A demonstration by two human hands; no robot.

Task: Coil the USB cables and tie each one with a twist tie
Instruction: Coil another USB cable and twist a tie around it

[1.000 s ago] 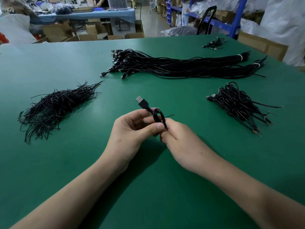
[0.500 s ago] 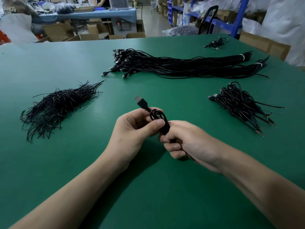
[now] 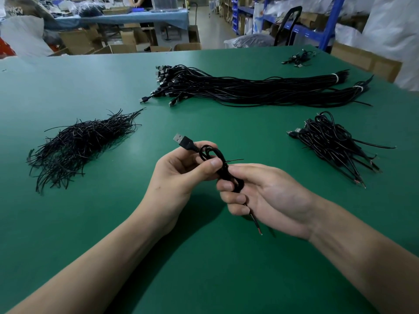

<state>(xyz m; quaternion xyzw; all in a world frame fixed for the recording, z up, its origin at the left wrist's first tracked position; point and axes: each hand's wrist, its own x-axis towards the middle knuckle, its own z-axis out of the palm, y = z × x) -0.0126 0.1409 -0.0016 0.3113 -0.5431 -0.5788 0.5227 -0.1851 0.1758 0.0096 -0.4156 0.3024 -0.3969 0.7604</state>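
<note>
Faint pale block letters on a dark fabric bundle (image 3: pixel 15 10) at the far top left, beyond the green table (image 3: pixel 68 223); blurred and partly cut off, not readable with any certainty. Nothing legible on the USB cable (image 3: pixel 184 142), the cardboard boxes (image 3: pixel 77 41) or the blue shelving (image 3: pixel 334 21).

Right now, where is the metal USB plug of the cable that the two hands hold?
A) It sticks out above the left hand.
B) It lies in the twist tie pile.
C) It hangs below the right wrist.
A: the USB plug sticks out above the left hand, while the right hand grips the coiled cable lower down.
</note>
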